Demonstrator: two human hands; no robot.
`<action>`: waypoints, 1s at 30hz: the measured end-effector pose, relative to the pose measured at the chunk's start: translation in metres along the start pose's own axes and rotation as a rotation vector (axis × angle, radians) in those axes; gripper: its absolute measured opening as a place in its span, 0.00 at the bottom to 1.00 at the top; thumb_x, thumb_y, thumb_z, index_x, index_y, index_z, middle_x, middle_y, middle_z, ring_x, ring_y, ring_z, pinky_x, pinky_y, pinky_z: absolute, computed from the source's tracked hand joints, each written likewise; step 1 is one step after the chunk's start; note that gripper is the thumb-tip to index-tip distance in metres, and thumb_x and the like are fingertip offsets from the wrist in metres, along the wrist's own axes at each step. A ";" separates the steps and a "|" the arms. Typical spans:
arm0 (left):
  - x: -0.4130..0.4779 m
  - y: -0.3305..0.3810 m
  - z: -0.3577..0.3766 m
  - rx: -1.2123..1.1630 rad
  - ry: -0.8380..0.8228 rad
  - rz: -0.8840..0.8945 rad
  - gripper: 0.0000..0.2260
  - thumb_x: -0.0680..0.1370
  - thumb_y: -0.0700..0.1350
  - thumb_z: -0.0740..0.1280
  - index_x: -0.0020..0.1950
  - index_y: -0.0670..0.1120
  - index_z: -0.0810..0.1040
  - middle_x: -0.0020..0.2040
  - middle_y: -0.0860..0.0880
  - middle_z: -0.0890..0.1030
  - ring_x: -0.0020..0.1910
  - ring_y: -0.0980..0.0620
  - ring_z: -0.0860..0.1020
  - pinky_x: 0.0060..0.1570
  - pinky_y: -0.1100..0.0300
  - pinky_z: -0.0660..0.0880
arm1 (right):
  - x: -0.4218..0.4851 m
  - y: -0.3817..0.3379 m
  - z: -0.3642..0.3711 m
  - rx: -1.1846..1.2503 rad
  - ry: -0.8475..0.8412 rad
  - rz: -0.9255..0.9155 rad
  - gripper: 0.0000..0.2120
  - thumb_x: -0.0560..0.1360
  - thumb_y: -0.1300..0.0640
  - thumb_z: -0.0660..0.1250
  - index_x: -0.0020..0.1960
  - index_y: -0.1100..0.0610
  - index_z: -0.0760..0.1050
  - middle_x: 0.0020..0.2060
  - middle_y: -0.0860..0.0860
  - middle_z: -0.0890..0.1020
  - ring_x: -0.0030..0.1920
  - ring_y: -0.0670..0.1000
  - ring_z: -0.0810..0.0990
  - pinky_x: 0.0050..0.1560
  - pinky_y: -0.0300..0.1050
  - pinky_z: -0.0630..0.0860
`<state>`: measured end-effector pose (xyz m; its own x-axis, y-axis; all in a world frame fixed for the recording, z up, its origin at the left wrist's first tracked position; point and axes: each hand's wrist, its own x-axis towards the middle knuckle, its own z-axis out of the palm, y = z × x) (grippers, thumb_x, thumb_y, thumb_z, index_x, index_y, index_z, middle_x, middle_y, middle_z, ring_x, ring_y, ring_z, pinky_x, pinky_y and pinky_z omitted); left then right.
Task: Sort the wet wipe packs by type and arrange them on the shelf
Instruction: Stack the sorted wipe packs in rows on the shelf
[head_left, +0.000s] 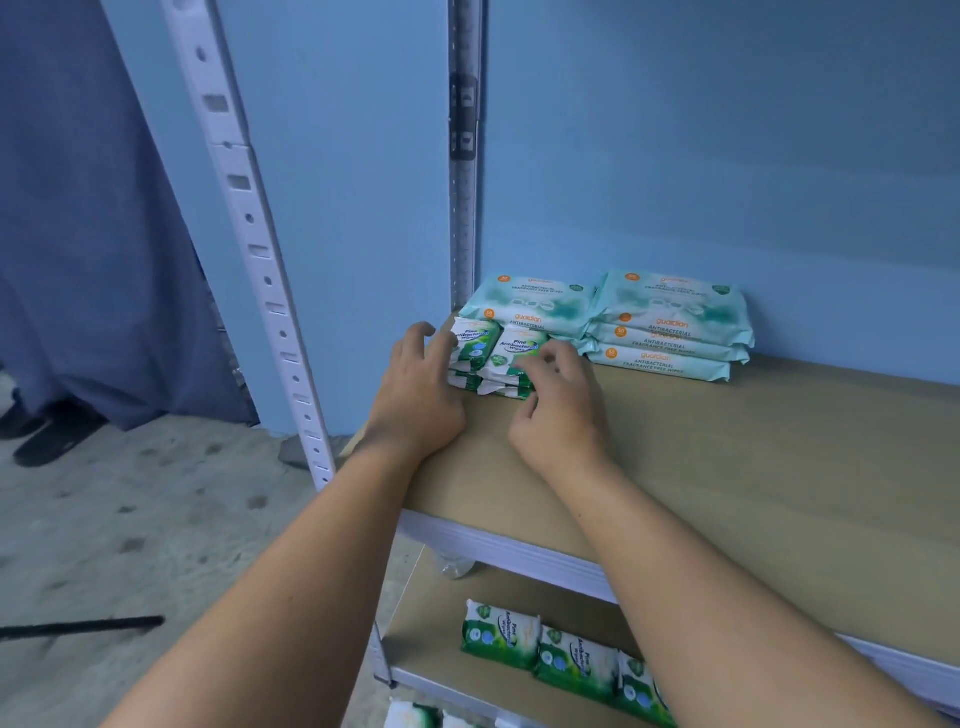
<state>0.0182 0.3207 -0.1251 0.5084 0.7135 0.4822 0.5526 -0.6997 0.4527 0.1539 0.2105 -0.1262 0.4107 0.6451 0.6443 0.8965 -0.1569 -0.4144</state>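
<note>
Small green-and-white pine antibacterial wipe packs (511, 349) sit stacked in two short piles at the back left of the brown shelf board (753, 467). My left hand (421, 389) lies against the left pile with its fingers spread over the top pack. My right hand (558, 400) has its fingers curled on the right pile's front edge. Behind them, pale mint "guardian" antibacterial packs form two stacks, one at the left (535, 304) and a taller one at the right (675, 325).
More green pine packs (571, 660) lie in a row on the lower shelf, with others below. A white slotted upright (249, 228) stands at the left, a grey post in the back corner. A blue curtain, someone's black shoes and a black rod lie on the floor at the left.
</note>
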 end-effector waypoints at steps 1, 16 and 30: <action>-0.006 0.003 -0.005 -0.023 -0.029 -0.021 0.27 0.69 0.40 0.56 0.69 0.48 0.68 0.71 0.46 0.64 0.68 0.41 0.66 0.58 0.46 0.74 | -0.007 -0.003 -0.005 0.021 0.023 -0.014 0.25 0.63 0.61 0.56 0.55 0.58 0.82 0.53 0.55 0.78 0.51 0.62 0.77 0.49 0.56 0.78; -0.246 0.018 -0.091 -0.286 0.059 -0.332 0.15 0.73 0.34 0.64 0.58 0.45 0.79 0.52 0.52 0.80 0.52 0.51 0.78 0.52 0.60 0.71 | -0.256 -0.082 -0.102 0.266 -0.174 0.329 0.20 0.70 0.70 0.62 0.57 0.55 0.81 0.49 0.48 0.75 0.49 0.50 0.75 0.49 0.46 0.73; -0.406 -0.055 -0.065 -0.255 -0.675 -0.921 0.19 0.78 0.40 0.64 0.69 0.44 0.73 0.55 0.45 0.78 0.51 0.47 0.77 0.49 0.61 0.71 | -0.413 -0.062 -0.053 0.445 -0.833 1.331 0.15 0.75 0.63 0.56 0.55 0.51 0.76 0.35 0.53 0.76 0.26 0.50 0.69 0.27 0.38 0.62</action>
<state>-0.2619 0.0674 -0.2971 0.2749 0.7758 -0.5679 0.7855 0.1594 0.5980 -0.0626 -0.0857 -0.3324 0.4812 0.4645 -0.7434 -0.1734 -0.7808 -0.6002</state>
